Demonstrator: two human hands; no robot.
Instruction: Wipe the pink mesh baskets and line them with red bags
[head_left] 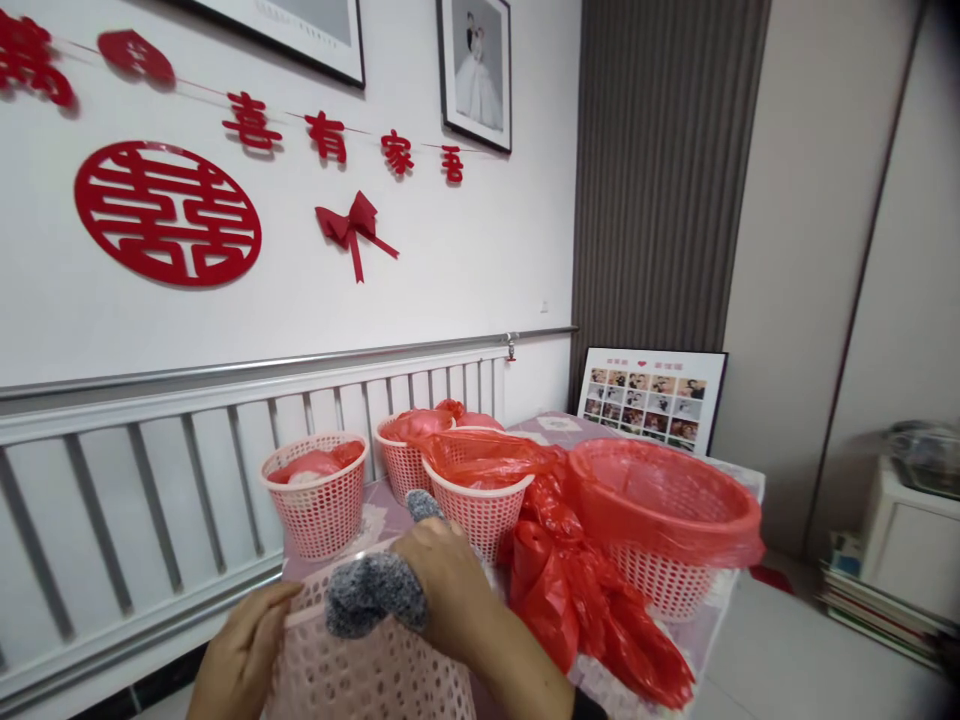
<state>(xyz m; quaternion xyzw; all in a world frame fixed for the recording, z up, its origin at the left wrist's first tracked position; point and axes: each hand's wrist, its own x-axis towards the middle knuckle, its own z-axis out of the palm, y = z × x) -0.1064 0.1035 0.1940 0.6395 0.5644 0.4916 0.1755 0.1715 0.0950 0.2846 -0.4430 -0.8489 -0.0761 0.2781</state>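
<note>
A pink plastic basket [360, 665] with a perforated wall stands close in front of me at the bottom. My left hand [244, 640] grips its left rim, fingers bent over the edge. My right hand [442, 565] is closed on a speckled grey cloth [375, 595] and presses it against the basket's rim. One end of the cloth sticks out past my knuckles. My right thumb is hidden. Just beyond my right hand stands a smaller pink basket [480, 515] with a red plastic bag [487, 455] over its rim.
A roll of red plastic bags [536, 580] lies right of my hand, with loose bags around it. Farther right is a wide basket [667, 575] lined with red plastic. Another pink basket [319, 510] stands back left by the radiator [172, 480]. A photo board [652, 400] leans behind the table.
</note>
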